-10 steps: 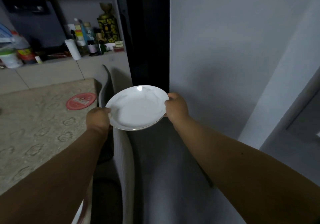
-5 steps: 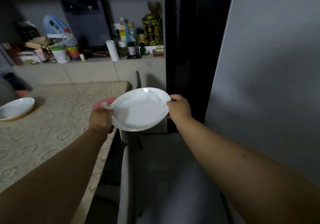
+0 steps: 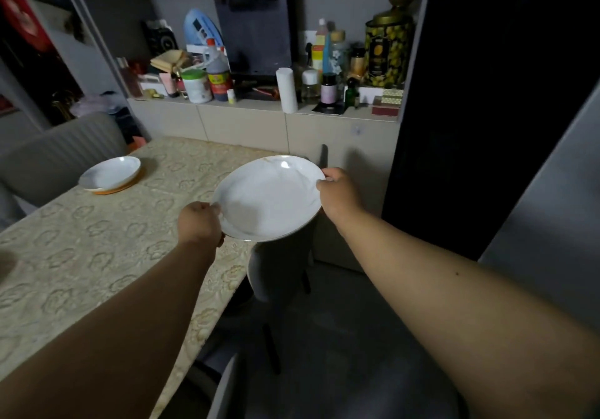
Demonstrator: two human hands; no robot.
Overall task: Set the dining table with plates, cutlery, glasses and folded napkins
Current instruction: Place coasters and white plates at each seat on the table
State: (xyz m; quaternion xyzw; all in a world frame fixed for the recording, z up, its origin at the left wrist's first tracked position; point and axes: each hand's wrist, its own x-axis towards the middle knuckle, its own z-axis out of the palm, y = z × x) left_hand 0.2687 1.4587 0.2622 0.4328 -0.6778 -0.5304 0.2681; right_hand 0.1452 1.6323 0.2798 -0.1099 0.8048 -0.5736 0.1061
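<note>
Both forearms are reaching forward, and the left hand (image 3: 198,222) and right hand (image 3: 337,191) are gripping opposite edges of a white plate (image 3: 269,198), fingers curled under the rim and thumbs lying over it. Gripping it at two sides is keeping the shallow dish level and steady, likely so it can be lowered flat rather than slid. The plate is hanging in the air over the near right corner of the dining table (image 3: 97,256), its right part overhanging a grey chair (image 3: 279,266) tucked below the right-hand grip. Farther off, well to the left of the left hand, a second plate (image 3: 110,173) is already sitting on an orange mat at the far side, facing another chair (image 3: 58,155), so this one probably belongs at the place nearer the grip. Beyond the plate, a cluttered sideboard (image 3: 246,120) is carrying bottles and tins.
</note>
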